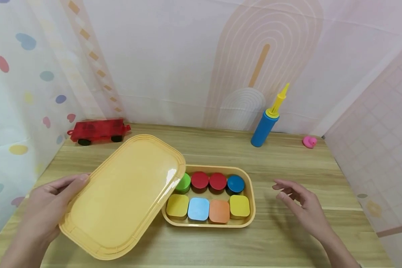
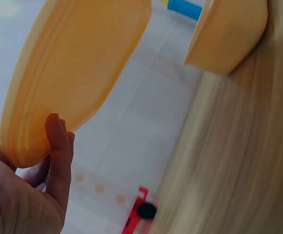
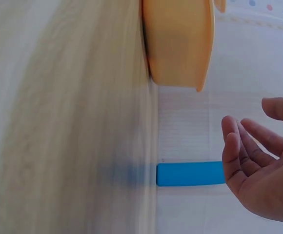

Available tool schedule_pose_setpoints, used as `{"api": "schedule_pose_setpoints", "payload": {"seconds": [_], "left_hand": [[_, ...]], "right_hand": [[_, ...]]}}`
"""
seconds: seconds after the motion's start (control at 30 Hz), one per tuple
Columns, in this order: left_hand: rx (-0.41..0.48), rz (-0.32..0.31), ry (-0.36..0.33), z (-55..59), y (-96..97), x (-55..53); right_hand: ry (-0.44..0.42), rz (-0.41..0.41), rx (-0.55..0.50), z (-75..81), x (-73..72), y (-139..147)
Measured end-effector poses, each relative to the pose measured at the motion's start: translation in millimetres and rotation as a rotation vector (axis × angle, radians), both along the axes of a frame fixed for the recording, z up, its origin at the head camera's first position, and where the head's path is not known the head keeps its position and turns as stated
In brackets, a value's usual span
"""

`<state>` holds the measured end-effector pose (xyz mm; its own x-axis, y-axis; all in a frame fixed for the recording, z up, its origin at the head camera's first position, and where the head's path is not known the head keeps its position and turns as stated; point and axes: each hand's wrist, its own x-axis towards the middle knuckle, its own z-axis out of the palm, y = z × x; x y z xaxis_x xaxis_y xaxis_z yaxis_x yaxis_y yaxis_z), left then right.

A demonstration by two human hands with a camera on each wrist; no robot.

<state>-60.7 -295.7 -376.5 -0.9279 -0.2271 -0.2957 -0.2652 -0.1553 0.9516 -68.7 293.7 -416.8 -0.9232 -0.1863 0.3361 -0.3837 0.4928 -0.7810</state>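
Note:
My left hand [image 1: 46, 208] pinches the left edge of a yellow plastic lid [image 1: 124, 197], thumb on one face and fingers on the other. The lid is tilted and its right edge overlaps the left end of a yellow box [image 1: 251, 208] on the table. Inside the box stand round pieces with green, red [image 1: 200, 181] and blue [image 1: 236, 184] tops. Squarish pieces with yellow [image 1: 239, 206], light blue [image 1: 198, 209] and orange [image 1: 219, 211] tops form the near row. Right of the box, my right hand [image 1: 303, 208] hovers with loosely bent fingers, holding nothing.
A blue pump with a yellow nozzle [image 1: 264, 128] stands at the back right. Beyond it sits a small pink duck [image 1: 309, 141]. At the back left is a red toy wagon [image 1: 99, 131] with black wheels. Printed cloth [image 1: 174, 67] hangs behind the wooden table [image 1: 288, 245].

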Motion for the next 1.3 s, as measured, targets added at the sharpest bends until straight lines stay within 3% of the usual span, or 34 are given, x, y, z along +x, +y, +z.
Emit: {"api": "schedule_pose_setpoints", "payload": {"seconds": [0.23,0.5,0.7,0.8,0.93,1.17,1.3], "left_hand": [[0.0,-0.131,0.002,6.7,26.1,-15.2],[-0.191,-0.279,-0.016,10.7,60.6,-36.2],[-0.23,-0.361,-0.008,13.7,83.4,-48.0],[-0.222,-0.406,-0.006,15.2,93.4,-53.3],[-0.136,-0.469,-0.006,15.3,105.4,-58.6],[-0.07,-0.559,0.03,14.9,121.8,-61.0],[-0.089,-0.57,0.038,14.6,127.9,-61.1]], "right_hand": [[-0.036,0.033,-0.037,6.7,-1.7,-11.3],[-0.08,0.095,-0.095,13.9,-8.7,-29.0],[-0.158,0.173,-0.169,16.9,-13.7,-41.9],[-0.195,0.228,-0.23,17.7,-15.8,-48.7],[-0.228,0.29,-0.293,19.0,-18.8,-58.4],[-0.421,0.275,-0.389,26.4,-19.1,-69.0],[-0.447,0.28,-0.448,27.6,-18.6,-71.4]]}}
